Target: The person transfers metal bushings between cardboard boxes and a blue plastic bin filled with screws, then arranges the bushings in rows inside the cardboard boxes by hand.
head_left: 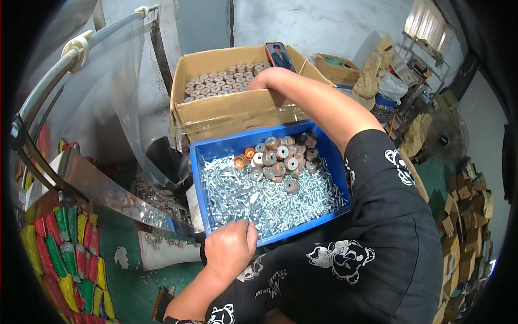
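My left hand is closed over the near left rim of a blue plastic bin; whatever its curled fingers hold, if anything, is hidden. Small silver screw-like metal pieces fill the bin. On top of them, toward the back, lies a pile of short round metal-and-copper cylinders with centre holes, a few showing orange insides. My right hand reaches over the front flap into a cardboard box behind the bin, its fingers hidden by the flap. Rows of similar cylinders stand upright in that box.
A phone leans at the box's back right. To the left curves a metal rail with clear plastic sheeting. Colourful bundles lie at lower left. A fan and stacked cardboard are on the right.
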Tool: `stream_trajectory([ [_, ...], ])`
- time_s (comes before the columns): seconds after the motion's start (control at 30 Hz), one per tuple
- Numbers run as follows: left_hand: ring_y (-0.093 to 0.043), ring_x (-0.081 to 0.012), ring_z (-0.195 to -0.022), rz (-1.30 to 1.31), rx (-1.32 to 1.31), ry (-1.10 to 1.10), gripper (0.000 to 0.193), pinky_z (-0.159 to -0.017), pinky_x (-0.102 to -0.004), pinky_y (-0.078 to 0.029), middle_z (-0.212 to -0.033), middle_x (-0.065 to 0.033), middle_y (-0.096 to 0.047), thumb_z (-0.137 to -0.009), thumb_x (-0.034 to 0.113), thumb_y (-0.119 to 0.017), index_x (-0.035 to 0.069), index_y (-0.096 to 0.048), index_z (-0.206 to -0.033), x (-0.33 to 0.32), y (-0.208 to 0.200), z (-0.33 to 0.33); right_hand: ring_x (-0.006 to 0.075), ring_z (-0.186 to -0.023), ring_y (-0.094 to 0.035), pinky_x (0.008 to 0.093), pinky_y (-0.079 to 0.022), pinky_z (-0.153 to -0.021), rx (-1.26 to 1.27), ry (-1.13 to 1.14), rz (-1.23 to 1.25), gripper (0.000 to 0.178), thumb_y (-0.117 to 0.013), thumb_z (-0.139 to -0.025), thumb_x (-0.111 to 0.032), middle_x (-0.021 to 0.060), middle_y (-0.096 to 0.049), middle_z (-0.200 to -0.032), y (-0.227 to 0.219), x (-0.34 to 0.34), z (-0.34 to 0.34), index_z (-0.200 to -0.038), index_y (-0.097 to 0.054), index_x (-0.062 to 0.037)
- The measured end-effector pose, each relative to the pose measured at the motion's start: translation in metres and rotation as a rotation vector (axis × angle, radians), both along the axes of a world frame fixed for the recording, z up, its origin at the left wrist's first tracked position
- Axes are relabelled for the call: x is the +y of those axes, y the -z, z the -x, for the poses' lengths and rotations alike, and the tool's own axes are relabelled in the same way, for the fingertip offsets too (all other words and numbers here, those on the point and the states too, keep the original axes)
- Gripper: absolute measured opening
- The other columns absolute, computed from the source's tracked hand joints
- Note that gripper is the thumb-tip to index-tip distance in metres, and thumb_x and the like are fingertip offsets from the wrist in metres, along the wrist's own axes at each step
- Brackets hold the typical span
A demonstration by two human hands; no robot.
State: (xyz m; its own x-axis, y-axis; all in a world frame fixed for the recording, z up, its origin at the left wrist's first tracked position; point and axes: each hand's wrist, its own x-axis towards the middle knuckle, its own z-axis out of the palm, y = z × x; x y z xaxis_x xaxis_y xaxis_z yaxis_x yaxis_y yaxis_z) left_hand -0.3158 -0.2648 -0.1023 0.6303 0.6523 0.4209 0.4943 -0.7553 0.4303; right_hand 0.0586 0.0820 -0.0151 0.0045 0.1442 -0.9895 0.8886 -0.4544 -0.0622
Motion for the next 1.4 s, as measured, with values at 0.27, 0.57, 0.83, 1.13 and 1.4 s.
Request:
stream_trajectory([
  [0.27,-0.059,-0.0378,-0.057,-0.007,-0.002,-0.065,0.025,-0.053,-0.0458,-0.046,-0.063,-0.0177,-0.059,-0.084,0.018,-0.065,0.003,-0.06,-0.066,0.0,0.004,0.0,0.0242,-0.07,-0.066,0.0394,-0.054,-0.062,-0.256,-0.478,-1.473,0.039,-0.067,-0.083,-0.035,0.0102,-0.073,-0.089,-0.037,-0.12,0.001,-0.112,-0.07,-0.0085],
  [0.57,-0.06,-0.0335,-0.054,-0.125,0.0,-0.089,0.025,-0.051,-0.0446,-0.047,-0.06,-0.0139,-0.058,-0.082,0.018,-0.066,0.005,-0.058,-0.064,-0.002,0.011,0.003,0.0366,-0.086,-0.066,0.0456,-0.053,-0.073,-0.565,-0.513,-1.413,0.032,-0.067,-0.084,-0.035,0.0155,-0.07,-0.089,0.025,-0.282,0.093,-0.096,-0.069,-0.0052],
  [0.83,-0.061,-0.0339,-0.056,-0.154,-0.036,-0.104,0.025,-0.052,-0.045,-0.048,-0.062,-0.0144,-0.06,-0.083,0.02,-0.065,0.005,-0.06,-0.065,-0.004,0.015,0.002,0.0366,-0.091,-0.067,0.0474,-0.053,-0.074,-0.446,-0.295,-1.398,0.034,-0.067,-0.081,-0.038,0.0183,-0.069,-0.094,0.075,-0.299,0.072,-0.093,-0.071,-0.0073],
  [1.13,-0.062,-0.0342,-0.057,-0.128,-0.027,-0.135,0.025,-0.054,-0.0452,-0.05,-0.064,-0.015,-0.062,-0.083,0.02,-0.064,0.004,-0.062,-0.065,-0.003,0.016,0.006,0.0077,-0.053,-0.046,0.0146,-0.029,-0.034,1.041,0.963,-0.63,0.034,-0.054,-0.099,-0.034,0.0072,-0.06,-0.083,0.043,-0.293,0.07,-0.115,-0.055,-0.0042],
  [1.4,-0.063,-0.0355,-0.061,-0.059,-0.088,-0.094,0.028,-0.059,-0.0467,-0.051,-0.066,-0.0155,-0.063,-0.086,0.023,-0.06,0.004,-0.062,-0.065,0.0,0.022,0.009,0.0087,-0.053,-0.048,0.0172,-0.032,-0.032,0.912,0.752,-0.591,0.031,-0.052,-0.098,-0.037,0.0038,-0.058,-0.075,0.028,-0.223,0.189,-0.1,-0.06,-0.0068],
])
